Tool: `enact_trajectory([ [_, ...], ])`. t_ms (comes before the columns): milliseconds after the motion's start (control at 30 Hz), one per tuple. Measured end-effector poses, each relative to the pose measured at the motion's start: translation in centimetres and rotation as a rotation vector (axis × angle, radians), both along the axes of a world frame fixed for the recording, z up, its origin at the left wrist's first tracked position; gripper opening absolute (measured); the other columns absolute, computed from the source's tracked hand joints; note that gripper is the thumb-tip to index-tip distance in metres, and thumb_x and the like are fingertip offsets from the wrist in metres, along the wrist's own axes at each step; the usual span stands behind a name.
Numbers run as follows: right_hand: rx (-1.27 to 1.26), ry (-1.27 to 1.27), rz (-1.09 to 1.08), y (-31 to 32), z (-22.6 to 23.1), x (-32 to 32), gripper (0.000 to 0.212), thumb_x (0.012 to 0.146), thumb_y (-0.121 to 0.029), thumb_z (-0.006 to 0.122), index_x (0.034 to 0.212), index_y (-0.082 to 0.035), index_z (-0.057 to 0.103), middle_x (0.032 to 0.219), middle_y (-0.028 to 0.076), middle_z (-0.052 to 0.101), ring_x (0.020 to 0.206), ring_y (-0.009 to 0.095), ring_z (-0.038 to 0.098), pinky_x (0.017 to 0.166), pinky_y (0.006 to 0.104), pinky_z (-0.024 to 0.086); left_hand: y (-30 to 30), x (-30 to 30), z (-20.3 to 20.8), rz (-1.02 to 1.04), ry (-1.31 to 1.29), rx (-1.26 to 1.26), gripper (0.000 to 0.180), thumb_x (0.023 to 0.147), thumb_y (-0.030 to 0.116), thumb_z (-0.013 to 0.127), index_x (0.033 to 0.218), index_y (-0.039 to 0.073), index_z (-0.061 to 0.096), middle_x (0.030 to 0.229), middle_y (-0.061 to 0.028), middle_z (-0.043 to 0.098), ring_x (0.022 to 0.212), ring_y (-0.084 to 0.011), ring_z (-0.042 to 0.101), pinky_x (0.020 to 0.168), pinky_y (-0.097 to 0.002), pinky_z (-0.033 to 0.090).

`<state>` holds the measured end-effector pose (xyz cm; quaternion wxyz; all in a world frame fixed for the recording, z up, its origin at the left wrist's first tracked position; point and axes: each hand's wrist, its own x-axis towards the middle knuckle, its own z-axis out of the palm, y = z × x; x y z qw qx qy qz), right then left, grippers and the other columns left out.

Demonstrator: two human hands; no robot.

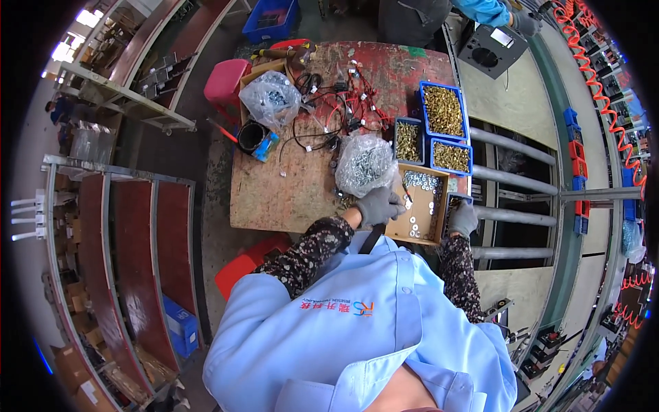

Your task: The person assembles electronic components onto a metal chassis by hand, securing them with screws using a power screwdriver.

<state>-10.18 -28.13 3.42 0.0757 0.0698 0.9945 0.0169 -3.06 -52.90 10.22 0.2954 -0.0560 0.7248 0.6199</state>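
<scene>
My left hand (379,207), in a grey glove, is at the left wall of a shallow cardboard box (431,218) with its fingers pinched together; what they hold, if anything, is too small to tell. Washers (414,225) lie scattered in that box. On its right, my gloved right hand (464,220) is at a small dark bin (453,200) of brass-coloured parts, fingers curled at its near end. Whatever is in those fingers is hidden. A clear plastic bag of silvery screws (366,165) lies just beyond my left hand.
Blue bins of brass fittings (443,111) stand at the table's right edge, beside a roller conveyor (515,180). Black and red cables (343,103), another plastic bag (270,97) and a black tape roll (254,137) lie on the worn table. A co-worker's gloved hand (526,23) is at the far right.
</scene>
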Motion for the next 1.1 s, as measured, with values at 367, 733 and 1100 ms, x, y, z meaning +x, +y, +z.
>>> enact_trajectory([
  [367,-0.463,0.221,-0.092,1.7,1.2,2.6,0.013,0.076,-0.022,0.053,0.083,-0.013,0.059,0.084,0.01,0.057,0.078,0.031,0.056,0.065,0.0388,0.045,-8.9,-21.3,-6.5,-0.225,0.613,-1.084,0.018,0.071,0.016,0.052,0.083,0.014,0.064,0.083,-0.0111,0.061,0.078,-0.0283,0.059,0.064,-0.0393,0.046],
  [733,-0.776,0.296,-0.191,1.2,2.1,5.2,0.014,0.073,-0.009,0.058,0.085,-0.002,0.059,0.081,0.014,0.059,0.072,0.027,0.059,0.065,0.0309,0.046,-11.2,-22.8,-7.0,-0.773,0.654,-1.375,0.02,0.074,0.012,0.049,0.086,0.011,0.064,0.091,-0.01,0.059,0.095,-0.0255,0.05,0.077,-0.0376,0.038],
  [1100,-0.9,0.345,-0.091,-0.5,4.3,3.9,0.012,0.073,-0.007,0.057,0.083,-0.001,0.059,0.079,0.015,0.059,0.073,0.026,0.059,0.065,0.0302,0.046,-11.7,-20.9,-8.2,-0.852,0.813,-1.509,0.016,0.073,0.015,0.05,0.081,0.015,0.064,0.088,-0.0053,0.055,0.09,-0.0217,0.051,0.073,-0.0361,0.039],
])
